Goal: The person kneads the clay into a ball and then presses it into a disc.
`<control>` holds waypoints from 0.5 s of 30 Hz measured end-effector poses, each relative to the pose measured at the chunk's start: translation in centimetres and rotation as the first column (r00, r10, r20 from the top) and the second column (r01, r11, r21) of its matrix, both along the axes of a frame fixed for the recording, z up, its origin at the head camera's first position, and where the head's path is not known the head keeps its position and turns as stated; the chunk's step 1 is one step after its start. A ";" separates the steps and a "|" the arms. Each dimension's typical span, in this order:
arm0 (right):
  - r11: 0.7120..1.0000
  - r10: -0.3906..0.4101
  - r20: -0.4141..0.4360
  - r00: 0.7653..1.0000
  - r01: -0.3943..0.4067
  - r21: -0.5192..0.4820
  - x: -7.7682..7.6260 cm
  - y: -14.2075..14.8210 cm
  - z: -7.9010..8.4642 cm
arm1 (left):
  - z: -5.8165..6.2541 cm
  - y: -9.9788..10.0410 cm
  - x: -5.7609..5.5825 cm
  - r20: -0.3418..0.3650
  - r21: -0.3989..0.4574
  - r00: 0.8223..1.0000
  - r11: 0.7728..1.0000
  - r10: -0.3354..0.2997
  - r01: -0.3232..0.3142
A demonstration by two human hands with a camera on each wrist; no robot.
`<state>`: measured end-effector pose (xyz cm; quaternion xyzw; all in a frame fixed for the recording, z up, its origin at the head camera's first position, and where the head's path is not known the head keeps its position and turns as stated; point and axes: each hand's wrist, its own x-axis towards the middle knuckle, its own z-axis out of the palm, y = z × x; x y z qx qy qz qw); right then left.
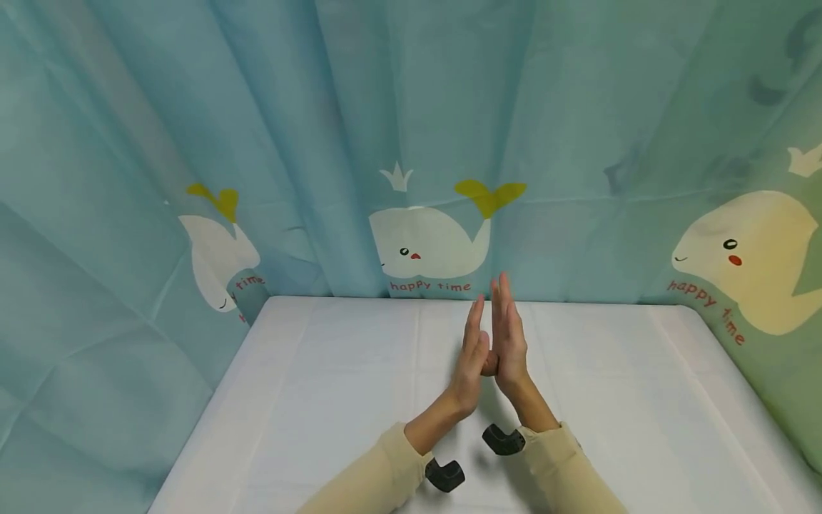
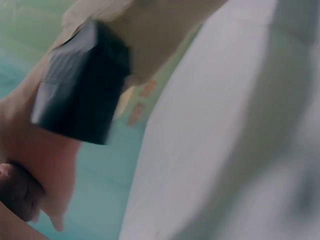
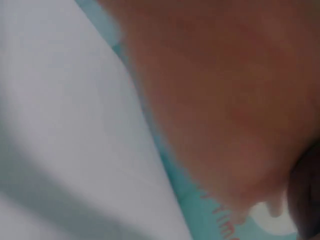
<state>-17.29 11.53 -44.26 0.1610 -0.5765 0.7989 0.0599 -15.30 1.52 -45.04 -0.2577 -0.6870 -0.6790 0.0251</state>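
Observation:
A small, round brown lump (image 1: 491, 363) sits between my two palms, above the white table. My left hand (image 1: 469, 368) presses it from the left with fingers straight and pointing up and away. From the other side my right hand (image 1: 511, 346) presses flat against it, fingers also straight. The left wrist view shows the lump (image 2: 20, 194) dark brown against the palm, with faint marks on its surface. Part of the dark lump (image 3: 306, 192) shows at the right wrist view's edge; its exact kind cannot be told.
A white-covered table (image 1: 340, 378) lies under the hands. Behind it and at both sides hangs a blue-green curtain (image 1: 308, 143) with whale prints. Black wrist cameras are on both sleeves, the left one (image 1: 444, 475) close to the right one (image 1: 504, 440).

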 end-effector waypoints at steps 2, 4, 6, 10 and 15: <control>0.999 0.028 0.006 1.000 -0.028 0.018 0.2 -0.4 -0.5 | 0.1 -0.1 -0.3 0.025 0.031 0.999 0.999 0.021 -0.022; 0.998 0.056 -0.011 0.998 -0.056 0.034 0.6 -1.1 -0.9 | 0.4 -0.2 -0.8 0.034 0.059 0.998 0.997 0.051 -0.053; 0.997 0.067 -0.036 0.997 -0.066 0.046 1.2 -1.7 -1.1 | 0.6 -0.5 -1.6 0.010 0.058 0.997 0.995 0.082 -0.082; 0.996 0.064 -0.083 0.995 -0.059 0.062 2.0 -2.3 -0.8 | 0.5 -0.9 -3.2 -0.015 0.067 0.992 0.990 0.127 -0.125; 0.990 0.027 -0.107 0.994 -0.012 0.137 1.8 -2.0 -0.3 | -0.4 -0.8 -3.3 0.025 0.055 0.993 0.991 0.118 -0.119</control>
